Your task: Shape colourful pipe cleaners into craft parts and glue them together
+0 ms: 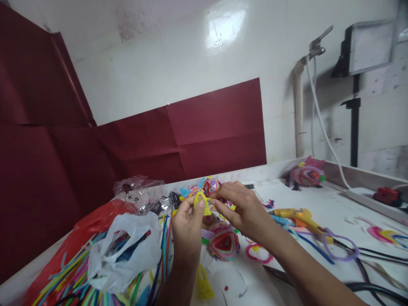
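Hands meet above the middle of the white table (318, 204), raised clear of its surface. Left hand (188, 223) is closed, thumb and fingertips clamped on the lower part of a yellow pipe-cleaner loop (201, 200). Right hand (242, 208) comes in from the right, its thumb and forefinger pinched together on the right side of the same loop; the other fingers are curled loosely. The loop stands roughly upright between the two hands, arched at the top.

Directly under the hands lies a heart-shaped coil (225, 244) of red and pink pipe cleaners, with a small pink ring (259, 253) just to its right. A second yellow piece (204, 284) lies nearer, beside the left forearm. Beyond the hands sit several finished multicoloured pieces (210, 185), partly hidden by the fingers.

To the left, a white plastic bag (124, 250) rests on a spread of loose coloured pipe cleaners (73, 278), with a red bag (95, 216) and a clear crumpled bag (140, 193) behind it. To the right, a yellow glue gun (299, 216) lies on the table, a purple loop (339, 246) near its handle. At the far right edge sits a pink round figure (307, 172); a dark red sheet (191, 136) covers the wall behind.
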`<state>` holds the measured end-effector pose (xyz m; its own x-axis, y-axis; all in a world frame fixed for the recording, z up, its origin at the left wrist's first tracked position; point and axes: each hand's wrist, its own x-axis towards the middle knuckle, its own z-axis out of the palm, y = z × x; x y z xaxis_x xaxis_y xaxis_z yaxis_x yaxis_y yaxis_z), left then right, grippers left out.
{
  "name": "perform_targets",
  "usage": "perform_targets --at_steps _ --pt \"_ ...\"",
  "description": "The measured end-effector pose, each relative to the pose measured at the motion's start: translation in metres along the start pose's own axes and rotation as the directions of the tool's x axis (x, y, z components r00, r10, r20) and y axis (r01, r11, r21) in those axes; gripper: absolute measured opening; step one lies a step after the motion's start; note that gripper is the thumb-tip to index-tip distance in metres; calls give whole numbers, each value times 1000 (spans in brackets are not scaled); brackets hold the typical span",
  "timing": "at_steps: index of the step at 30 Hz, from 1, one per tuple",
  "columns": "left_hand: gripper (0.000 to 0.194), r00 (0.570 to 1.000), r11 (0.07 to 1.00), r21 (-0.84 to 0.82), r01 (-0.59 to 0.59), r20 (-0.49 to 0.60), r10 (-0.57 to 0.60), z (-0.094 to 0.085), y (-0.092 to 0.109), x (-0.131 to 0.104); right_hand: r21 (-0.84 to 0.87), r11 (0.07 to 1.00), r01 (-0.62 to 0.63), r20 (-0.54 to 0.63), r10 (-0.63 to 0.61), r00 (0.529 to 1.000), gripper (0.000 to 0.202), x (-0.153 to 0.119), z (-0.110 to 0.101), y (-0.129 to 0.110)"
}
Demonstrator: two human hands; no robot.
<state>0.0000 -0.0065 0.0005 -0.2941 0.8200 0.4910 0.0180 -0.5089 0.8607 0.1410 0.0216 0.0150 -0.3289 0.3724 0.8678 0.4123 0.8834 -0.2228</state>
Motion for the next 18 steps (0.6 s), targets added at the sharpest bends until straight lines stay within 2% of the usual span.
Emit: perform_targets --at_steps 6,12,15,18 --pt "18 1000 1000 2 24 -4 -24 2 0 2 -76 997 23 50 -19 999 19 0 1 1" --pt "16 1000 998 68 -7 -11 7 1 -2 2 -71 997 -3 55 7 998 22 0 2 0" --pt "14 997 985 158 -73 -3 75 0 -4 2 0 999 -53 53 53 997 22 1 3 -1" --pt "12 982 937 295 -187 25 188 0 -3 2 74 983 -169 71 163 984 21 1 4 -3"
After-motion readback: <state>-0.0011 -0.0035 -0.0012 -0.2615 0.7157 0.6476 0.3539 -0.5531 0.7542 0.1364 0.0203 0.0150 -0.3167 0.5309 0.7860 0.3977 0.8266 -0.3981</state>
